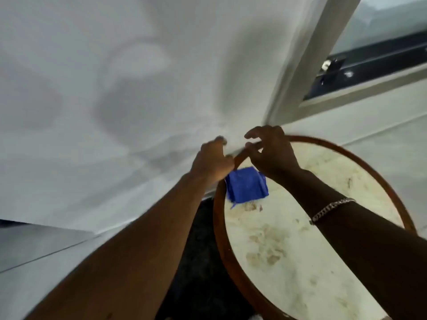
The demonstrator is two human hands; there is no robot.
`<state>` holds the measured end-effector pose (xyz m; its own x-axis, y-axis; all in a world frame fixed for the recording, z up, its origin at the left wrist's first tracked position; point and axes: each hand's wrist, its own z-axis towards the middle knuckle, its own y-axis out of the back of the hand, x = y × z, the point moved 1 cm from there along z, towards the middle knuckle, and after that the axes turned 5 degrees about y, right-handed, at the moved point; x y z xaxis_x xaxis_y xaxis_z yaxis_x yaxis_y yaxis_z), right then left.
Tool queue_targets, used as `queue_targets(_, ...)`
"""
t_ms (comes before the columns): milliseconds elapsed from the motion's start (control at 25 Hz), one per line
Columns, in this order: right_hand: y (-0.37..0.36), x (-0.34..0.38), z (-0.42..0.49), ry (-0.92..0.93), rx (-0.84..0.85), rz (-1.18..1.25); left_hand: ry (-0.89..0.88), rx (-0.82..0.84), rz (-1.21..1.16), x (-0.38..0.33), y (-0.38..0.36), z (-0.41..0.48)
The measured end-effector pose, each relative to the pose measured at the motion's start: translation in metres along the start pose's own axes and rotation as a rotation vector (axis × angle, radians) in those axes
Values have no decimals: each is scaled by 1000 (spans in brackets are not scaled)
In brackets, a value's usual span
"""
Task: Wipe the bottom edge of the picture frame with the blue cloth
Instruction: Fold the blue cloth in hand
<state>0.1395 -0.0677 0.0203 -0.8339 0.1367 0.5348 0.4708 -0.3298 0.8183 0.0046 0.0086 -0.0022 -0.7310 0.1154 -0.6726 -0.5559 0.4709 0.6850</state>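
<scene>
The folded blue cloth [246, 184] lies on the pale stained top of a round piece with a brown wooden rim [219, 227], near its far left edge. No hand touches the cloth. My left hand [213, 159] is blurred and reaches over that rim toward the white wall, one finger raised. Just to its right, my right hand [270, 152] hovers above the rim with curled, parted fingers and nothing in them; a silver bracelet [332, 210] is on its wrist. I cannot make out any other picture frame.
A white wall [115, 88] fills the left and centre. A window [381, 54] with a pale frame and a dark sill stands at the upper right. The floor below, between the wall and the round piece, is dark [196, 262].
</scene>
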Motion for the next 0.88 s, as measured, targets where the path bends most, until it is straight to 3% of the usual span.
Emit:
queue_targets(80, -41, -40, -12, -127, 96, -46, 115, 145, 59, 32, -53, 13)
queue_targets(200, -93, -87, -37, -275, 318, -146, 284, 219, -81, 70, -114, 13)
queue_targets(360, -128, -114, -47, -432, 300, -39, 381, -53, -320, 71, -145, 14)
queue_targets(520, -116, -91, -34, -359, 167, 153, 489, -140, -526, 61, -124, 1)
queue_targets(680, -63, -31, 0, -183, -43, 300, 288, -276, -678, 30, -46, -9)
queue_targets(880, 31, 68, 44, 73, -280, 307, -63, -453, -676, -41, 77, -37)
